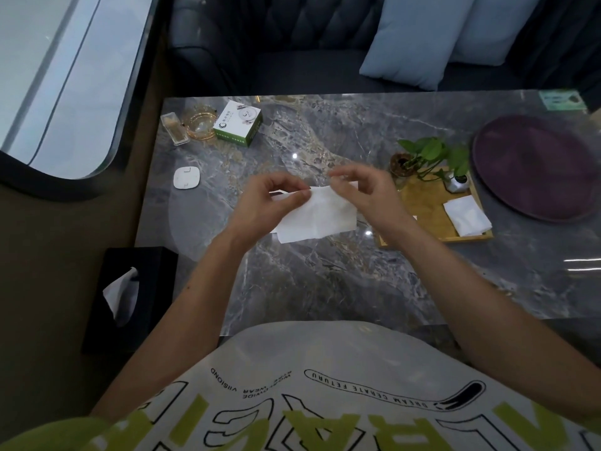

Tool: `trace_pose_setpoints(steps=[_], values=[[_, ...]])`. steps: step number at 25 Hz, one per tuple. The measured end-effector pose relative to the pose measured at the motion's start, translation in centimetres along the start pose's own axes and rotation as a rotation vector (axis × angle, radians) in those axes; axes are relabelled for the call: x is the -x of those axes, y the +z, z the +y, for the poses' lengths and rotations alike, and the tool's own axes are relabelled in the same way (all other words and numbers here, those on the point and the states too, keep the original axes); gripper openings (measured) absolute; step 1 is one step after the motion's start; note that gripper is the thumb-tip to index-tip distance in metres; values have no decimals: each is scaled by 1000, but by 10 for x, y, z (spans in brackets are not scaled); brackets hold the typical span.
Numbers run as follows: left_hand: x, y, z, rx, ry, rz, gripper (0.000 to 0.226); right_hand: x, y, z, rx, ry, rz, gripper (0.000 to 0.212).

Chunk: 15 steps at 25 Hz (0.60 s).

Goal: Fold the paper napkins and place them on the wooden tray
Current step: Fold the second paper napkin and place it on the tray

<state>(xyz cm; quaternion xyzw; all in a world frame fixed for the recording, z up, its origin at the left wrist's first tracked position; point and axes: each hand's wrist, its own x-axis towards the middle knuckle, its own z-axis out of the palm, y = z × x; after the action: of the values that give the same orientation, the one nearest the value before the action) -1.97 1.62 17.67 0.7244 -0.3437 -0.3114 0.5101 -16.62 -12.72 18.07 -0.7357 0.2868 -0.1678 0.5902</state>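
At frame centre our left hand (270, 198) pinches the upper left edge of the paper napkin (317, 216), which hangs below both hands; our right hand (364, 192) grips its upper right corner. Right of it, the wooden tray (422, 203) holds a folded napkin (466, 214).

We note a white napkin (317, 214) over a grey marble table (325, 281) veined gold; tray (422, 203) — honey-yellow wood; purple round plate (533, 164); green-and-white box (238, 123); black tissue holder (130, 297).
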Motion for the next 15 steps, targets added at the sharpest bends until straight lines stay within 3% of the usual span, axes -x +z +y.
trace_pose_setpoints(steps=[3, 15], values=[[1, 1, 2, -24, 26, -12, 5, 1, 4, 1, 111, -55, -19, 9], [5, 7, 2, 47, -32, 17, 3, 5, 3, 2, 120, -40, -11, 10]])
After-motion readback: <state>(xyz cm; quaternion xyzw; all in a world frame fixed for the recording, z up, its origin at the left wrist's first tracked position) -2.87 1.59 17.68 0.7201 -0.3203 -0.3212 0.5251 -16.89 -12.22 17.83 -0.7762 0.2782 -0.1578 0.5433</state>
